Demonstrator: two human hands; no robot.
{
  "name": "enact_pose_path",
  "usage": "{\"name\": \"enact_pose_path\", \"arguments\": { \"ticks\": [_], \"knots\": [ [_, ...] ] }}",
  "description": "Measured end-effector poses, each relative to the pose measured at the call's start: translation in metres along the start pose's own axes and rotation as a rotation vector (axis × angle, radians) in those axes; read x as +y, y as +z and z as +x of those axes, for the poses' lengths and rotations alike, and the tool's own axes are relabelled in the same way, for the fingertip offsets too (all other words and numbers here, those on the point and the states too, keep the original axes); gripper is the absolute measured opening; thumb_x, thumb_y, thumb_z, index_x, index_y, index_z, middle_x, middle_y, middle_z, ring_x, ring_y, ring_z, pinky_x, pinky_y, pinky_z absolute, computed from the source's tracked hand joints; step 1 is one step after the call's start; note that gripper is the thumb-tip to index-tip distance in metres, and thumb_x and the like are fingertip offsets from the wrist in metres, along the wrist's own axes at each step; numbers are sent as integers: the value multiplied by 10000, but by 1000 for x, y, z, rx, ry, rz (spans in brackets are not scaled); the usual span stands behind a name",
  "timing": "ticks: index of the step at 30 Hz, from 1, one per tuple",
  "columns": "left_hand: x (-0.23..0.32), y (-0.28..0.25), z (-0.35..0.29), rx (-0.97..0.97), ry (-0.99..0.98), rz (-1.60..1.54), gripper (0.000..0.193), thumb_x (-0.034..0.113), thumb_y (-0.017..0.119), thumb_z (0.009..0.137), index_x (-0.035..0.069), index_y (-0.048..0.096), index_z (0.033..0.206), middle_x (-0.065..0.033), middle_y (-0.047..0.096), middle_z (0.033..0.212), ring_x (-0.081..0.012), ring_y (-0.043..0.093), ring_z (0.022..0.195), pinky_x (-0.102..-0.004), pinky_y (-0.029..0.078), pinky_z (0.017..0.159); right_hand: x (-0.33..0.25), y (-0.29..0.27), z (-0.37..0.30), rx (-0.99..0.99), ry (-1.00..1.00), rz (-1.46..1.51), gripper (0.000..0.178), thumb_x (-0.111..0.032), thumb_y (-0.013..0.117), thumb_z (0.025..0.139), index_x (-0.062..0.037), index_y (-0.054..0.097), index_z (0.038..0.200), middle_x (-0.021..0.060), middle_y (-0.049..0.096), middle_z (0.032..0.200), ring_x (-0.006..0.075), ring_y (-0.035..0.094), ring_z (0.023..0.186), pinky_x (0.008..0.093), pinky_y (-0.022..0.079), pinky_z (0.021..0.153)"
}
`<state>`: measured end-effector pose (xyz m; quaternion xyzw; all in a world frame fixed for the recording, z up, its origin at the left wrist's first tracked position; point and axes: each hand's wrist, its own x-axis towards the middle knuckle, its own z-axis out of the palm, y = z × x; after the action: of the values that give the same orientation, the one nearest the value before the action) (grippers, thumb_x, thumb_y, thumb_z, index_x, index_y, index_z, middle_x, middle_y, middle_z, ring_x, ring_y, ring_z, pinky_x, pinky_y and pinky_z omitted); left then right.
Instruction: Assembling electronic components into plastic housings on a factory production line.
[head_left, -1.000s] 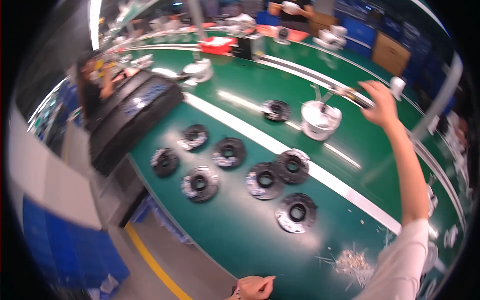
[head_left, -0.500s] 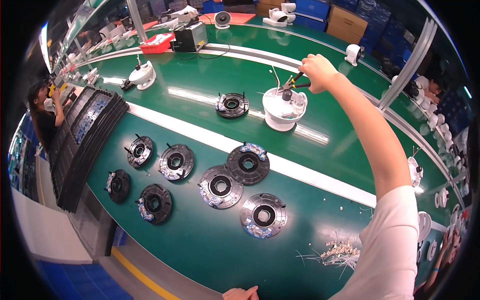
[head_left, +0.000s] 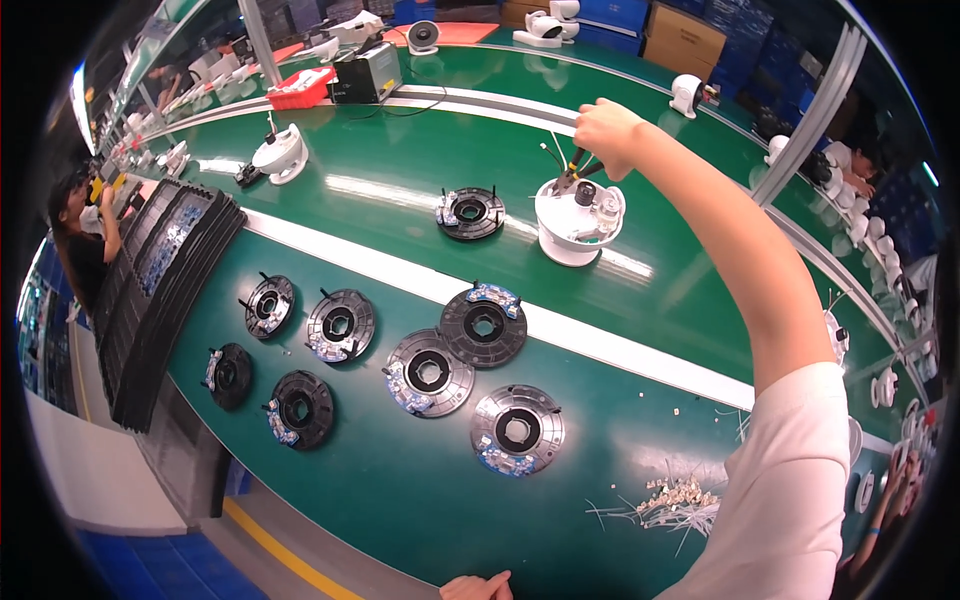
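My right hand (head_left: 608, 138) reaches far out, closed round the handles of black-and-yellow pliers (head_left: 574, 170). Their jaws point down at the left rim of a white bowl-shaped housing (head_left: 570, 243). A black cylinder and clear parts show inside the housing, and thin wires (head_left: 549, 147) stick up from it. To its left lies a black disc with a blue circuit board (head_left: 470, 213). At the lower edge, part of my left hand (head_left: 474, 588) shows above the near bench side. Its fingers are mostly cut off, and no object shows in it.
Several similar black discs (head_left: 517, 430) lie on the near green bench (head_left: 400, 500). White cable ties and small connectors (head_left: 680, 502) are heaped by my right sleeve. Black trays (head_left: 165, 290) lean at left. Another white housing (head_left: 281, 155) stands farther left. A metal post (head_left: 815, 120) rises at right.
My right hand has moved slightly left relative to the white housing, and the pliers now point more steeply down. The housing and the disc beside it have shifted right relative to the near discs.
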<state>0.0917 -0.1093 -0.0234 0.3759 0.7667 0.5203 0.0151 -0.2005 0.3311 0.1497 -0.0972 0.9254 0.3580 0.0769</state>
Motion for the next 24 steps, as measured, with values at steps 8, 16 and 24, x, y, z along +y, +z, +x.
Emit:
{"name": "enact_pose_path", "arguments": {
  "ticks": [8,16,24],
  "knots": [
    [7,13,-1,138,28,114,246,-35,582,639,54,606,867,-59,451,492,-208,452,411,-307,358,417,8,0,-34,147,-2,56,139,-48,639,439,-64,594,570,88,578,617,263,586,654,329,485,581],
    [-10,13,-1,96,66,181,226,-26,581,594,76,621,791,-13,413,422,-159,423,328,-234,319,337,42,-28,-131,728,229,213,433,-65,640,467,-36,590,897,115,571,803,287,538,789,360,450,723],
    [-2,-9,20,333,-269,-474,550,-19,576,747,12,325,1235,-86,560,994,-100,550,794,-209,452,602,-226,-99,-167,564,-49,2412,543,-371,593,689,20,466,1043,117,556,858,230,542,868,344,422,775]
  ]
}}
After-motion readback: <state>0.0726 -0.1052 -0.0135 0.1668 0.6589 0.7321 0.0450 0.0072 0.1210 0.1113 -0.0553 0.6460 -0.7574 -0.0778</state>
